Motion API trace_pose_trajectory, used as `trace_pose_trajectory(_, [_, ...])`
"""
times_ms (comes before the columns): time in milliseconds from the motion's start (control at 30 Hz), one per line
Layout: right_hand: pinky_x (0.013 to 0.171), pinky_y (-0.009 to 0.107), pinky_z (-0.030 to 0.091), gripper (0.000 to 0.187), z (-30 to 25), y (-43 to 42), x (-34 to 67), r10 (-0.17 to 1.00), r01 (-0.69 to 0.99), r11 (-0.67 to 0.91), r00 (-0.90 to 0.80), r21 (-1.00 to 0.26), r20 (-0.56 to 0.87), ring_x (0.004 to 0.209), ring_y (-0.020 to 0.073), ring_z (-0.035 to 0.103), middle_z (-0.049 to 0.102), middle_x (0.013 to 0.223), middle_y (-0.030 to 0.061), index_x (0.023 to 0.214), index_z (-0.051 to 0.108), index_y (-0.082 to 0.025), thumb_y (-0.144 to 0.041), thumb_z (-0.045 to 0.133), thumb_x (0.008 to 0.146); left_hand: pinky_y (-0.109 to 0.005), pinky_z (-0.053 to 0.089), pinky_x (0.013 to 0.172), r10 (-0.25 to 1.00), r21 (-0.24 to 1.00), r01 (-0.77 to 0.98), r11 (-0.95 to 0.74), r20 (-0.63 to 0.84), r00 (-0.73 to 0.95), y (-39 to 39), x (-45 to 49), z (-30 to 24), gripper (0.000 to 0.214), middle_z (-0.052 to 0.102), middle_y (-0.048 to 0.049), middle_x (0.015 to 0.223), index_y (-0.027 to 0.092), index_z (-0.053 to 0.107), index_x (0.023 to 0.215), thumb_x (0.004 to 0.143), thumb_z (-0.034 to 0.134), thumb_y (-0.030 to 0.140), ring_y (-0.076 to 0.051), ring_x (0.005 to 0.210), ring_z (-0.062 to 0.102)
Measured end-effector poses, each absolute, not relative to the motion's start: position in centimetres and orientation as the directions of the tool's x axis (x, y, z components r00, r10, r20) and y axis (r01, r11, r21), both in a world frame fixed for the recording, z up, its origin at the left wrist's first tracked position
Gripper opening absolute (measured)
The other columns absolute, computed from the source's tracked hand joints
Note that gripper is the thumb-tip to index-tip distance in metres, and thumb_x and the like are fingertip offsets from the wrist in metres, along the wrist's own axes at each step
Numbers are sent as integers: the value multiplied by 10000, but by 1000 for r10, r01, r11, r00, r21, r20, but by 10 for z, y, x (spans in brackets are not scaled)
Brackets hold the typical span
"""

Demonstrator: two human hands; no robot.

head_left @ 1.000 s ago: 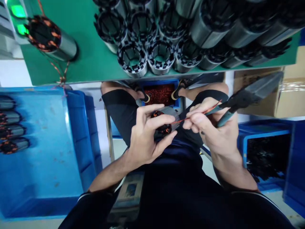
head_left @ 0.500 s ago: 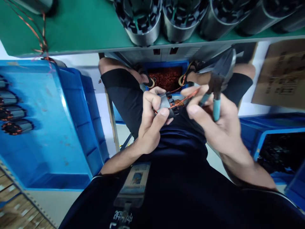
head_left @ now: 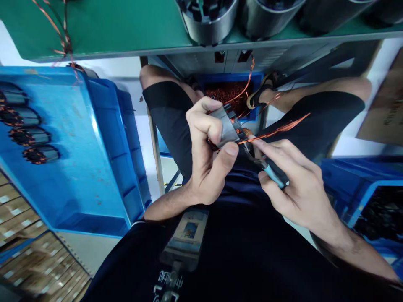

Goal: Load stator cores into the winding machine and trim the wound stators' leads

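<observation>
My left hand is wrapped round a motor stator, a short grey metal cylinder with black end pieces and copper windings. Strands of copper wire stick out from its end toward the right, and more loose ends rise above it. In my right hand are cutting pliers with light blue handles. Their jaws lie against the wire end of the stator, just under the strands; whether they grip a wire is hidden. My right index finger reaches along to the stator's end.
Several wound stators lie in a blue bin on the left. Metal cylinders line the green bench ahead. A blue box of copper scraps sits between my feet. Another blue bin with dark parts stands right.
The pliers have swung from pointing up to pointing left, down at the stator's end. My right hand has let go of the copper strands, which now fan out freely. The view has shifted.
</observation>
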State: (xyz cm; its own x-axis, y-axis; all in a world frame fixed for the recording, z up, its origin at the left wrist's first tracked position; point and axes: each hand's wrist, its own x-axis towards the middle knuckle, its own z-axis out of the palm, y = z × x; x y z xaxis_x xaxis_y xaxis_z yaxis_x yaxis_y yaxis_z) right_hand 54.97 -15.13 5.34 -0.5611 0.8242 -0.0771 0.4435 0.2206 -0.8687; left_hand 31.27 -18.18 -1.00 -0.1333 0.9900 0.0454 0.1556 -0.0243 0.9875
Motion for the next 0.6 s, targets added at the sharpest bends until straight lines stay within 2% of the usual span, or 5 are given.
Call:
trace_pose_trajectory(67, [1067,495,755,729,51,-152,550,827,433,225,-559,-873,-65,1138,316,815,850,1368,117,1880,668,-359,-247,735,1163,-768,644,1241,961,978,190,-81,127,-247,-177,317,-6,386,673,-127,1360,375,616,1154,1219,631,755,-417,1682,593])
trace_pose_trajectory(167, [1075,507,761,746,50,-154,549,829,406,227,-557,-885,-43,1176,319,820,847,1463,120,1903,641,-374,-249,723,1172,-746,621,1264,932,957,236,-167,231,-279,-174,320,-1,253,627,-101,1246,384,593,1156,1193,692,615,-395,1549,647])
trace_pose_trajectory(367, [1079,494,776,735,50,-154,547,829,399,231,-558,-887,-35,1209,320,853,877,1471,109,1877,674,-380,-222,735,1161,-715,578,1343,947,970,210,-124,178,-266,-178,320,3,338,610,-86,1226,364,558,1152,1205,693,670,-364,1651,575])
trace_pose_trajectory(500, [1068,472,796,720,50,-155,549,838,421,230,-545,-877,-42,1213,318,881,894,1419,102,1862,702,-374,-201,734,1163,-692,601,1286,916,928,290,-234,311,-253,-177,320,3,209,579,-72,1148,366,552,1152,1206,681,521,-346,1486,635])
trace_pose_trajectory(600, [1028,449,810,657,46,-157,548,853,447,246,-521,-860,-26,1158,305,898,913,1378,94,1810,759,-366,-240,769,1165,-667,602,1272,910,919,314,-237,323,-260,-179,321,4,163,572,-76,1166,360,555,1160,1216,656,475,-337,1463,624])
